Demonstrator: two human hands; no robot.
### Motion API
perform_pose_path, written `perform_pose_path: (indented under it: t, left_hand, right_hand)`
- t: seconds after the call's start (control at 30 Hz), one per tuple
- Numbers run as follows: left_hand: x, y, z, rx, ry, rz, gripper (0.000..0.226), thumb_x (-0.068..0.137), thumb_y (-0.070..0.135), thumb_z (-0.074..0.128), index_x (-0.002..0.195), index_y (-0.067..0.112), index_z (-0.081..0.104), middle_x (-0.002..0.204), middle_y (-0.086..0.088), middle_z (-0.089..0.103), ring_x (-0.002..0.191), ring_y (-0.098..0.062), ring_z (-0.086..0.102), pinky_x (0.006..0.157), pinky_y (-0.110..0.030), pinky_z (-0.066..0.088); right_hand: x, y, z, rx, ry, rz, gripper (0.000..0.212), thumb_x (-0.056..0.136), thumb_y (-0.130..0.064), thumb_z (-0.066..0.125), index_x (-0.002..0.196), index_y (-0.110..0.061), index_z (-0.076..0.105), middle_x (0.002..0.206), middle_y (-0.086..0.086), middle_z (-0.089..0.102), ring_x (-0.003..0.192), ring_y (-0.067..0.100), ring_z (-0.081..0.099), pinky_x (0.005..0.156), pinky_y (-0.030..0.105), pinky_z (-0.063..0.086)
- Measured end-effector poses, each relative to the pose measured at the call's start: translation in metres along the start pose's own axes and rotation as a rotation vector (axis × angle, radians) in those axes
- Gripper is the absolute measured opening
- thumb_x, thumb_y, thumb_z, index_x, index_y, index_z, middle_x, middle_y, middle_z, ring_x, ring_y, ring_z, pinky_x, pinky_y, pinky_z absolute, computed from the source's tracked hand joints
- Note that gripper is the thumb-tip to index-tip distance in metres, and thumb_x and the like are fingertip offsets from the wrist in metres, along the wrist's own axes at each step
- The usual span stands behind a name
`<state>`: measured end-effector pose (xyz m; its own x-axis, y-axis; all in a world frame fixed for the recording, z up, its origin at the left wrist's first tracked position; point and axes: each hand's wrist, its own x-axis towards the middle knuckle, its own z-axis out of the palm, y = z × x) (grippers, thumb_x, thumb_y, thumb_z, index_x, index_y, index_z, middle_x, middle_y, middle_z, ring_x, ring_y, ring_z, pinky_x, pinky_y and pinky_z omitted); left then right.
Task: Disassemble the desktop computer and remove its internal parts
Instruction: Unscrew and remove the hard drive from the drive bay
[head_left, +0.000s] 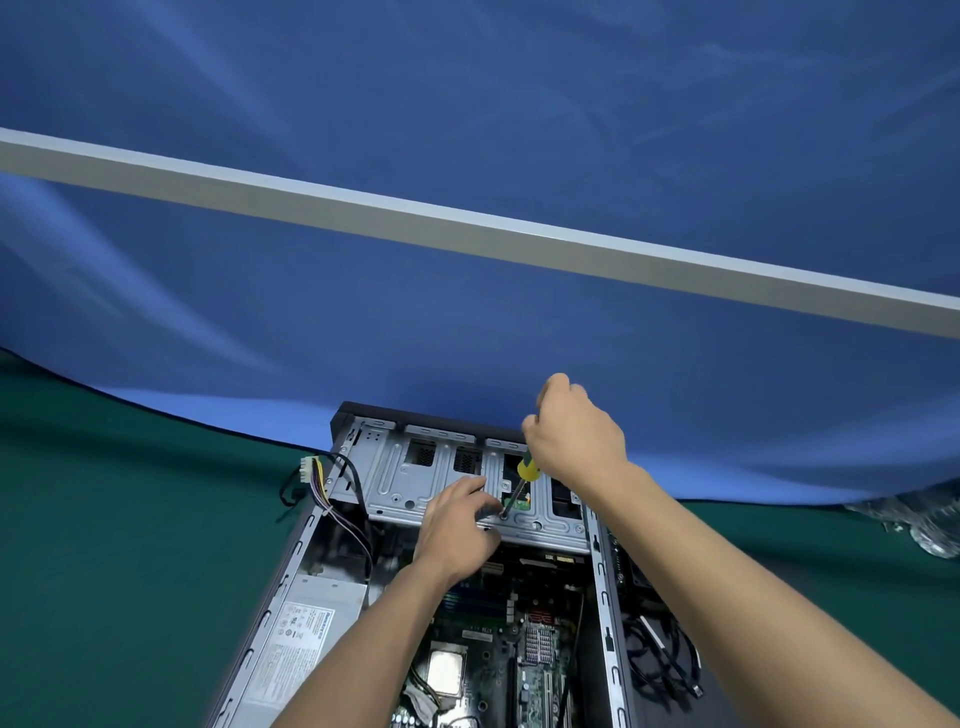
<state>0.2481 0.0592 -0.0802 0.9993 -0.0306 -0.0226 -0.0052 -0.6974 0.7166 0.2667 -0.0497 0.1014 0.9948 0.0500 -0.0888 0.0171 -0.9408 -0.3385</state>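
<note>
An open desktop computer case (260, 613) lies on a green table. Its grey metal drive cage (410, 483) sits at the far end. My right hand (571, 436) grips the yellow-and-black handle of a screwdriver (527, 470), whose shaft slants down to a screw on the cage's near edge. My left hand (457, 525) rests on the cage beside the tip, fingers curled near the shaft; whether they pinch it I cannot tell. The motherboard (519, 654) with its bare CPU (445, 670) lies below my arms. A silver power supply (301, 639) fills the case's left side.
A loose bundle of power cables with a white connector (311, 470) hangs over the case's far left corner. Black cables (660, 660) lie coiled on the table right of the case. A blue cloth backdrop (467, 322) rises behind, and crumpled clear plastic (924, 525) sits at far right.
</note>
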Motion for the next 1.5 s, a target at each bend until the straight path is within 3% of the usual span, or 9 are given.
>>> perform_pose_path:
  t: [0.1, 0.27, 0.67, 0.83, 0.97, 1.1, 1.2, 1.37, 1.5]
  left_hand:
    - [0.0, 0.0, 0.0, 0.007, 0.007, 0.017, 0.036, 0.077, 0.017, 0.063, 0.111, 0.028, 0.065, 0.145, 0.01, 0.037, 0.136, -0.012, 0.027, 0.108, -0.025, 0.014]
    - [0.0, 0.0, 0.0, -0.02, 0.021, -0.001, 0.034, 0.076, 0.015, 0.062, 0.107, 0.028, 0.066, 0.144, 0.011, 0.038, 0.136, -0.012, 0.027, 0.106, -0.022, 0.013]
    - [0.001, -0.002, 0.002, -0.024, 0.006, -0.005, 0.033, 0.078, 0.02, 0.064, 0.108, 0.031, 0.064, 0.146, 0.011, 0.036, 0.136, -0.012, 0.025, 0.108, -0.027, 0.012]
    - [0.001, -0.002, 0.002, -0.013, 0.017, 0.006, 0.029, 0.079, 0.019, 0.063, 0.106, 0.031, 0.064, 0.145, 0.01, 0.037, 0.136, -0.011, 0.026, 0.109, -0.026, 0.013]
    - [0.001, -0.001, 0.001, -0.017, -0.006, 0.001, 0.034, 0.078, 0.017, 0.061, 0.109, 0.03, 0.065, 0.146, 0.01, 0.036, 0.136, -0.01, 0.025, 0.11, -0.026, 0.013]
    - [0.001, -0.001, 0.001, -0.037, 0.015, -0.007, 0.031, 0.079, 0.016, 0.061, 0.108, 0.028, 0.066, 0.145, 0.009, 0.038, 0.136, -0.012, 0.026, 0.109, -0.024, 0.013]
    - [0.001, 0.0, 0.001, -0.025, 0.01, 0.004, 0.032, 0.078, 0.014, 0.062, 0.108, 0.027, 0.066, 0.143, 0.009, 0.04, 0.135, -0.011, 0.028, 0.109, -0.024, 0.014]
    - [0.001, -0.002, 0.001, -0.032, 0.001, -0.008, 0.032, 0.079, 0.018, 0.062, 0.109, 0.028, 0.066, 0.144, 0.011, 0.038, 0.136, -0.011, 0.026, 0.11, -0.024, 0.015]
    - [0.002, -0.001, 0.002, -0.019, 0.046, 0.012, 0.022, 0.086, 0.034, 0.062, 0.106, 0.027, 0.067, 0.14, 0.011, 0.043, 0.132, -0.01, 0.032, 0.108, -0.026, 0.017]
  right_hand:
    - [0.0, -0.002, 0.0, 0.048, -0.062, -0.066, 0.028, 0.088, -0.017, 0.05, 0.112, -0.02, 0.036, 0.111, 0.001, 0.039, 0.079, 0.025, 0.05, 0.059, 0.032, 0.033]
    - [-0.004, -0.006, 0.002, -0.013, 0.011, -0.058, 0.026, 0.093, -0.044, 0.046, 0.097, -0.019, 0.04, 0.099, 0.001, 0.053, 0.08, 0.026, 0.051, 0.063, 0.032, 0.033]
    - [0.0, -0.003, -0.009, 0.034, -0.125, -0.01, 0.027, 0.089, -0.015, 0.052, 0.113, -0.013, 0.04, 0.113, 0.007, 0.039, 0.087, 0.031, 0.052, 0.069, 0.034, 0.042]
    - [-0.001, -0.009, -0.009, -0.111, -0.138, -0.056, 0.026, 0.096, -0.035, 0.045, 0.105, -0.011, 0.04, 0.102, 0.008, 0.055, 0.083, 0.03, 0.051, 0.062, 0.033, 0.036]
    - [0.001, -0.011, -0.009, -0.038, -0.191, -0.101, 0.031, 0.092, -0.013, 0.047, 0.121, -0.015, 0.038, 0.119, 0.008, 0.043, 0.094, 0.029, 0.05, 0.073, 0.036, 0.042]
    - [0.001, -0.011, -0.006, -0.098, -0.114, -0.111, 0.029, 0.095, -0.046, 0.043, 0.103, -0.02, 0.05, 0.101, 0.004, 0.061, 0.088, 0.026, 0.058, 0.068, 0.032, 0.041]
    - [0.003, -0.011, -0.003, -0.038, -0.127, -0.11, 0.023, 0.094, -0.027, 0.045, 0.115, -0.019, 0.05, 0.114, 0.004, 0.051, 0.093, 0.028, 0.055, 0.072, 0.032, 0.041]
    - [0.007, -0.011, -0.003, -0.118, -0.086, -0.068, 0.032, 0.094, -0.046, 0.045, 0.103, -0.015, 0.049, 0.096, 0.004, 0.058, 0.085, 0.028, 0.056, 0.064, 0.031, 0.037]
    - [0.014, -0.005, -0.006, -0.02, -0.183, -0.133, 0.025, 0.096, -0.026, 0.043, 0.119, -0.016, 0.042, 0.11, 0.007, 0.05, 0.09, 0.028, 0.052, 0.069, 0.033, 0.038]
